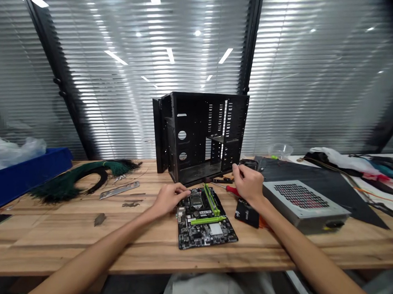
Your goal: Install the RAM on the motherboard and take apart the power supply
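A black motherboard (204,234) with lime-green slots lies flat at the middle of the wooden table. My left hand (169,199) is at its upper left corner, with curled fingers gripping the edge beside the processor socket. To the right of the board, my right hand (250,182) is raised a little, its thumb and forefinger pressed together. Whatever may be between those fingertips is too small to see. Just left of that hand lies a screwdriver with a red handle (232,190). A black flat drive-like box (246,213) sits below the same hand.
Behind the board stands an open black computer case (192,134). A grey power supply (305,207) is at the right, by a black sheet (283,173). Further left are a metal I/O plate (119,190), green and black wire ties (66,182) and a blue bin (29,173).
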Available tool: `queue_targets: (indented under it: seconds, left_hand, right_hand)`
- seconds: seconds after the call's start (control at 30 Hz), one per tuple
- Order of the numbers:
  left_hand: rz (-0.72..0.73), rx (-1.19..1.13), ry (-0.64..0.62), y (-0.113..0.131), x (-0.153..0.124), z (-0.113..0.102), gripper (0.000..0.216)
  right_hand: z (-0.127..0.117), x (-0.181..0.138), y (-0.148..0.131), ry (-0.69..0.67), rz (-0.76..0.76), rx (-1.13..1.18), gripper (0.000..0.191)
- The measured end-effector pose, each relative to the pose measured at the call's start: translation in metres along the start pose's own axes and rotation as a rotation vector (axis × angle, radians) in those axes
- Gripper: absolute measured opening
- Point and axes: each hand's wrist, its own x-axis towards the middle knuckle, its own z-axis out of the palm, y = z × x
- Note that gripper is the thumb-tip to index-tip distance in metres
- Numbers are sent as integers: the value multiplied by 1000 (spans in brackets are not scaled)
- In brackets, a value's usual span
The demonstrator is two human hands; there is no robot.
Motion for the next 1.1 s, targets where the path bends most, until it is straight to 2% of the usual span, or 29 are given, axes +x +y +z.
queue_targets:
  seconds: [0.13, 0.3, 0.43, 0.5, 0.73, 0.9, 0.93, 1.0, 1.1]
  left_hand:
    - [-1, 166, 49, 7, -4, -4, 53]
    - [112, 213, -41, 16, -8, -6, 49]
    - [129, 199, -64, 15, -8, -3, 50]
    - [107, 159, -40, 12, -7, -2, 48]
    - [109, 125, -28, 10, -6, 0, 44]
    - [111, 112, -21, 9, -6, 2, 42]
    - [103, 96, -9, 8, -5, 3, 41]
    - [77, 56, 29, 5, -4, 3, 39]
    - [27, 7, 103, 3, -3, 2, 37]
  right_hand:
    - [0, -1, 1, 14, 16, -6, 51]
    - [2, -2, 3, 33, 72, -2, 49]
    - [-2, -1, 1, 32, 17, 82, 47]
    - [-5, -2, -4, -42, -49, 148, 47]
    - [0, -9, -26, -466, -247, 381, 35]
    - [14, -13, -26, -625, -276, 419, 33]
    - [15, -13, -24, -618, -263, 404, 33]
    - [16, -11, -22, -520, -194, 385, 34]
    - [10, -5, -17, -216, -8, 371, 36]
